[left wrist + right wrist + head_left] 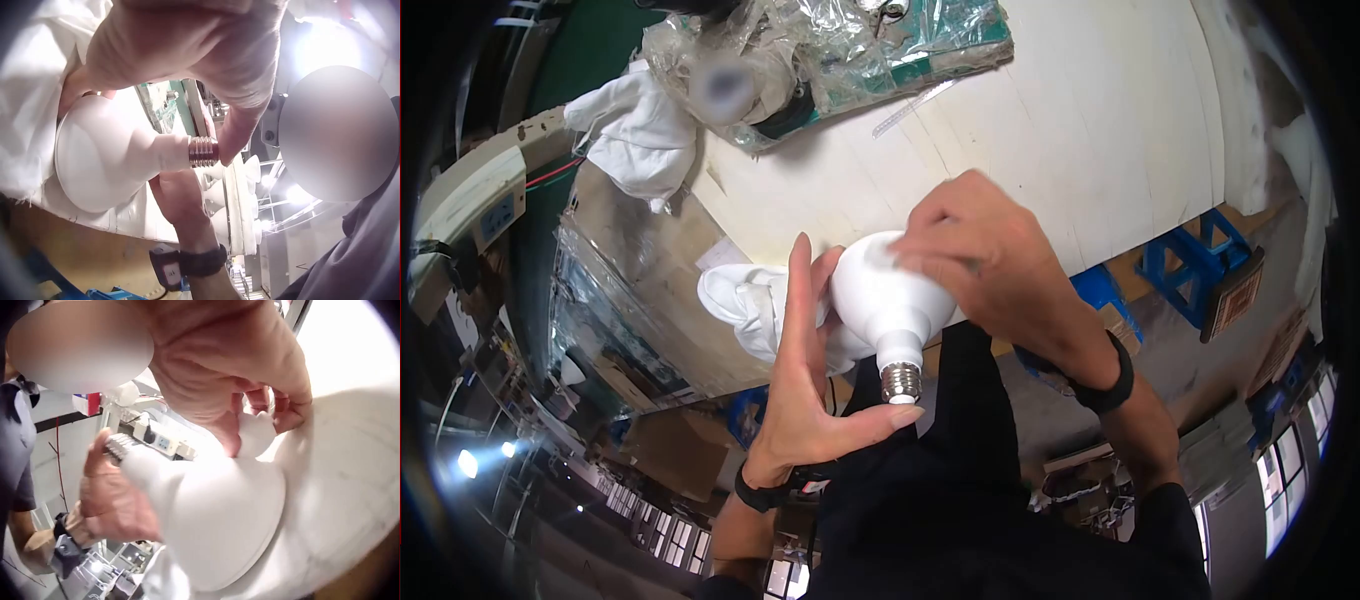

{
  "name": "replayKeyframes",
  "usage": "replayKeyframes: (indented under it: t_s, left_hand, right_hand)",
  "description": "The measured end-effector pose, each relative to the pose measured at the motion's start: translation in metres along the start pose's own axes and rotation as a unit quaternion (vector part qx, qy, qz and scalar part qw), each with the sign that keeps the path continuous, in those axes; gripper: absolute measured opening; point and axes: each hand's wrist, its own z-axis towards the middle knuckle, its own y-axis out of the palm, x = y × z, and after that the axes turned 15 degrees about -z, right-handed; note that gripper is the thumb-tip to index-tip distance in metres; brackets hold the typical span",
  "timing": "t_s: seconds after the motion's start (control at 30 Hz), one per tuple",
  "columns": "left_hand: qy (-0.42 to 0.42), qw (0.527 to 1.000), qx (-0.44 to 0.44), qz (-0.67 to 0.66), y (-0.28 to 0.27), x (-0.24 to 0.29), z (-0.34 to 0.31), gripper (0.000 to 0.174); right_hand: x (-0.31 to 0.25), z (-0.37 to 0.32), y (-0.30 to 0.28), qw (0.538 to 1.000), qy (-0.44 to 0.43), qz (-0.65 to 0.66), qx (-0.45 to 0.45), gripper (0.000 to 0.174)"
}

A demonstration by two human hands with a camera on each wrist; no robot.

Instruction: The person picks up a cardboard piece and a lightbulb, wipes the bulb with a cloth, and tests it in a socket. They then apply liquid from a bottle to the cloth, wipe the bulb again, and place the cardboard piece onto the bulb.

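Observation:
I hold a white wide-headed light bulb [880, 295] over the edge of a pale table [1050, 110], its metal screw base [901, 381] pointing toward me. My right hand [985, 260] curls over the bulb's wide head and grips it. My left hand [800, 390] lies beside the neck with fingers straight, the thumb touching the tip of the base. In the left wrist view the thumb [234, 131] meets the threads [203, 152]. The right wrist view shows my right fingers [275, 406] bent on the bulb [219, 512]. A white cloth [735, 300] lies behind my left hand.
Crumpled clear plastic bags [830, 50] cover the table's far end. Another white cloth [640, 130] hangs at the left corner above a cardboard box [630, 250]. A blue stand [1190, 265] is on the floor to the right. I wear dark wristbands [1105, 385].

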Motion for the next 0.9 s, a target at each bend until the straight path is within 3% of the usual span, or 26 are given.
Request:
replayKeyframes:
  t_s: [0.03,0.07,0.1,0.2,0.23,0.3,0.33,0.37,0.5,0.57,0.6,0.63,0.7,0.77,0.8,0.9]
  left_hand:
    - [-0.004,1.000,-0.003,0.005,0.000,-0.001,-0.002,0.147]
    - [-0.004,1.000,-0.002,0.003,0.000,-0.001,-0.001,0.147]
    - [-0.009,1.000,0.006,-0.004,0.001,0.001,-0.001,0.147]
    - [-0.014,1.000,0.012,-0.007,0.003,0.002,-0.001,0.147]
    - [-0.013,1.000,0.006,-0.002,0.003,0.003,0.000,0.147]
    - [-0.003,1.000,0.000,0.011,-0.002,0.000,-0.002,0.147]
    - [-0.008,1.000,-0.002,0.003,-0.001,-0.001,-0.003,0.147]
    - [-0.007,1.000,-0.002,-0.002,-0.001,-0.002,-0.001,0.146]
    - [-0.013,1.000,-0.009,0.004,0.000,0.002,0.002,0.146]
    - [-0.009,0.999,-0.013,0.035,-0.002,0.004,0.002,0.146]
    - [-0.005,0.999,-0.015,0.031,-0.004,0.003,0.003,0.146]
    - [-0.011,0.999,-0.020,0.025,-0.003,0.001,0.001,0.147]
    - [-0.022,0.999,-0.014,0.019,-0.002,0.001,0.002,0.147]
    - [-0.022,0.999,-0.009,0.032,-0.002,0.001,0.001,0.146]
    - [-0.020,0.999,-0.009,0.033,-0.001,0.003,0.003,0.146]
    - [-0.026,0.998,-0.006,0.050,-0.001,0.003,0.001,0.148]
  right_hand:
    - [-0.007,-0.003,-0.004,0.997,-0.066,0.019,-0.027,0.014]
    - [-0.026,-0.008,-0.006,0.993,-0.013,0.110,-0.039,0.014]
    - [-0.024,-0.007,-0.004,0.993,-0.009,0.111,-0.041,0.014]
    - [0.006,0.010,-0.002,0.993,-0.055,-0.104,-0.003,0.010]
    - [0.006,0.008,0.000,0.993,-0.056,-0.105,-0.001,0.010]
    - [0.004,0.010,0.003,0.999,0.011,0.034,-0.011,0.006]
    - [-0.001,0.007,-0.004,0.992,-0.094,0.076,-0.046,0.004]
    - [-0.024,-0.002,-0.009,0.988,-0.017,0.131,-0.076,0.004]
    - [0.001,0.011,-0.011,0.998,-0.027,0.011,-0.054,0.008]
    - [0.005,0.016,-0.013,0.996,0.036,-0.043,-0.068,0.008]
    - [0.004,0.013,-0.013,0.992,0.015,0.084,-0.096,0.011]
    - [-0.008,0.009,-0.015,0.984,-0.125,0.065,-0.106,0.012]
    - [-0.023,0.000,-0.016,0.981,-0.029,0.149,-0.123,0.012]
    - [0.004,0.007,-0.009,0.992,-0.071,0.005,-0.104,0.010]
    - [0.016,0.017,-0.009,0.994,-0.036,-0.077,-0.067,0.008]
    - [0.010,0.023,-0.013,0.994,-0.059,0.034,-0.088,0.006]
